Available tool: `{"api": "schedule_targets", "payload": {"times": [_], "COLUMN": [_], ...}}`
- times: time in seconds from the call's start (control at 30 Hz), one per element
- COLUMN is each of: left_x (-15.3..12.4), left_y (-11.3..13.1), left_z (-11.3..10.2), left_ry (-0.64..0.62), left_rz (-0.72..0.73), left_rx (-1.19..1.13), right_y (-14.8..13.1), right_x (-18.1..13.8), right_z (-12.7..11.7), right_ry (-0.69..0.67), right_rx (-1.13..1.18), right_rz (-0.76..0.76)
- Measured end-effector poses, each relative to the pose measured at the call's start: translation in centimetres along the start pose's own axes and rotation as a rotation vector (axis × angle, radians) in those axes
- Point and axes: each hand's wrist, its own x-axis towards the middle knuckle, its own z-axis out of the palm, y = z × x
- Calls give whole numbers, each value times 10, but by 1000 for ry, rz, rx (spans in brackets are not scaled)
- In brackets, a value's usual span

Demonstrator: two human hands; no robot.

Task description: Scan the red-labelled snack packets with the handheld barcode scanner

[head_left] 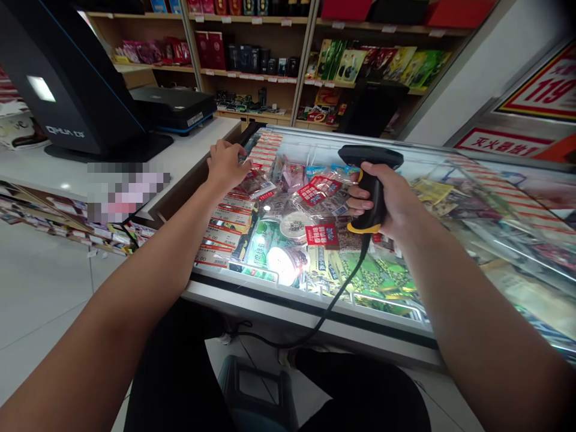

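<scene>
My right hand point(389, 195) is wrapped round the grip of a black and yellow barcode scanner point(373, 192), held above the glass-topped display case. The scanner's black cable hangs down over the case's front edge. At the left, my left hand point(227, 165) is at the corner of a clear snack packet point(258, 183) with a white label. Its fingers are bent and apart, with the thumb near the packet. More clear packets with red labels point(319, 191) lie on the glass between my hands, below the scanner head.
Left of the case, a white counter point(193, 144) carries a black checkout terminal point(76, 90) and a black scale point(171, 108). Green packets point(382, 270) show through the glass point(288, 141). Stocked shelves point(252, 72) stand behind. A dark bin-like object point(258, 393) is on the floor between my legs.
</scene>
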Motion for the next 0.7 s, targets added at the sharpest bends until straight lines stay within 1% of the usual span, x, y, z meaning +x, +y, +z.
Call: {"api": "schedule_targets", "payload": {"times": [0.03,0.07,0.1,0.13,0.17,0.2,0.23,0.3,0.37,0.43,0.5,0.53,0.57,0.63,0.7], "left_x": [-10,-22,-35,-49,-63,-76,-87,-101,-105,-100,-91,-85,-79,-66,-52], "left_y": [12,25,38,52,65,76,86,98,103,101,96,93,89,79,68], "left_z": [-1,-3,-3,-3,-2,0,2,6,10,11,10,8,7,4,3], "left_ry": [-49,-127,-257,-412,-510,-578,-626,-657,-691,-732,-733,-699,-642,-476,-290], "left_rz": [61,136,225,314,359,380,399,397,372,338,284,238,187,100,106], "left_rx": [-10,-32,-78,-139,-179,-163,-119,-86,-119,-243,-427,-504,-561,-584,-528], "right_y": [-1,-1,-1,-2,-1,-1,-1,1,1,1,-1,-3,-4,-8,-10], "right_x": [-1,-2,-3,-3,-3,-2,-1,1,3,1,-3,-5,-8,-13,-15], "right_z": [1,1,1,2,2,1,1,-1,-2,-2,-2,-2,-2,-5,-10], "right_ry": [10,16,19,21,18,15,10,-7,-27,-52,-90,-124,-169,-273,-346], "right_rx": [18,37,50,59,63,63,56,30,-2,-27,-61,-95,-146,-315,-535], "right_rz": [-11,-18,-21,-23,-23,-24,-22,-19,-21,-27,-13,6,23,39,14]}}
